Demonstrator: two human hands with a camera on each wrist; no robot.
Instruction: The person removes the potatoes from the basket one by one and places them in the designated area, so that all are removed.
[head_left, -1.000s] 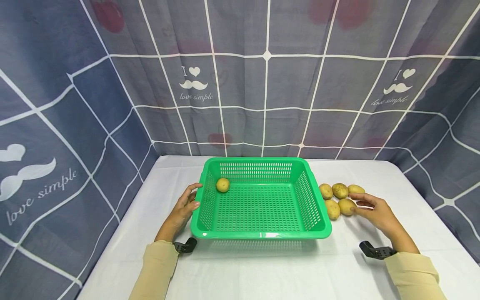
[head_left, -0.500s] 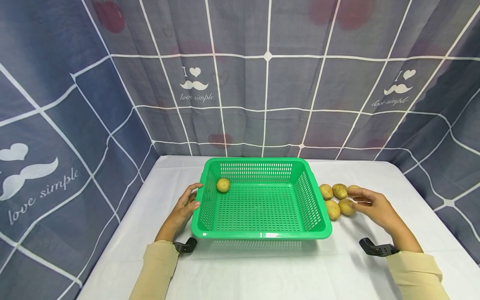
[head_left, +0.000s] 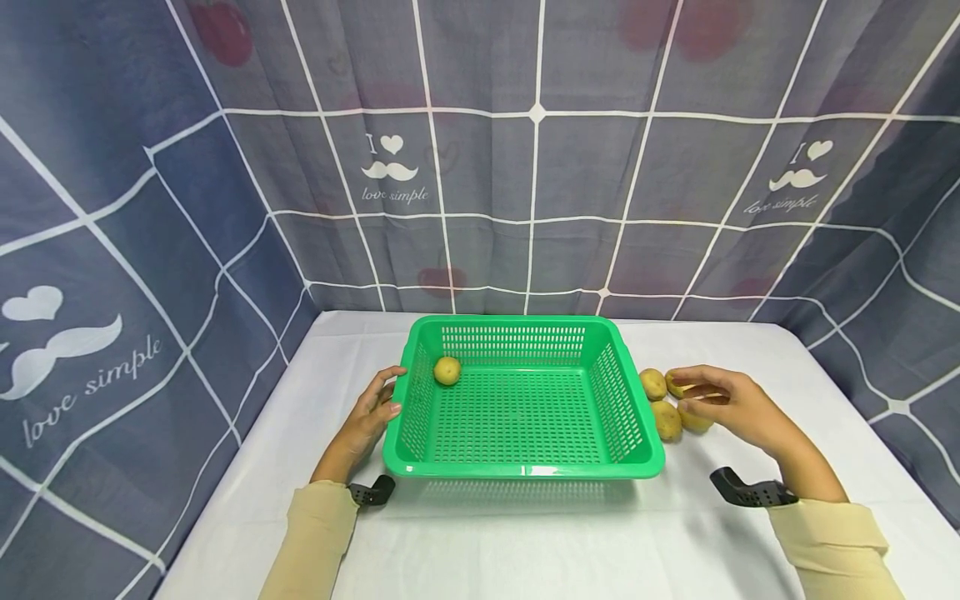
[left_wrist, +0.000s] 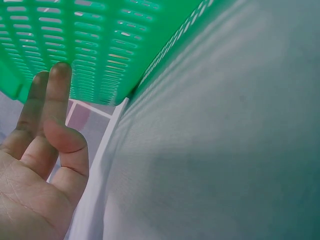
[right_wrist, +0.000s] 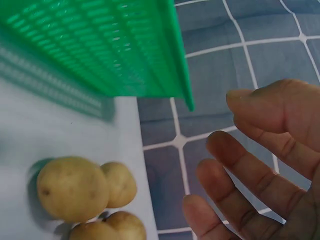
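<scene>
A green plastic basket (head_left: 523, 471) with slotted walls stands on the table, a single potato (head_left: 447, 371) lying in its far left corner. Against the basket's left side rest the extended fingertips of my left hand (head_left: 367, 421); the left wrist view shows them by the slotted wall. Several potatoes lie together just right of the basket, among them a near one (head_left: 666, 421) and a far one (head_left: 653, 384). Over the right part of this group hovers my right hand (head_left: 738, 408), partly hiding it. In the right wrist view, its spread, slightly bent fingers (right_wrist: 225, 150) hold nothing.
A white cloth (head_left: 495, 550) covers the table. Grey-blue checked curtains (head_left: 480, 192) hang close behind it and along both sides. Each wrist carries a black camera mount.
My right hand has lifted a little and shifted left and away over the potatoes, now covering the far right one. My left hand and the basket stay in place.
</scene>
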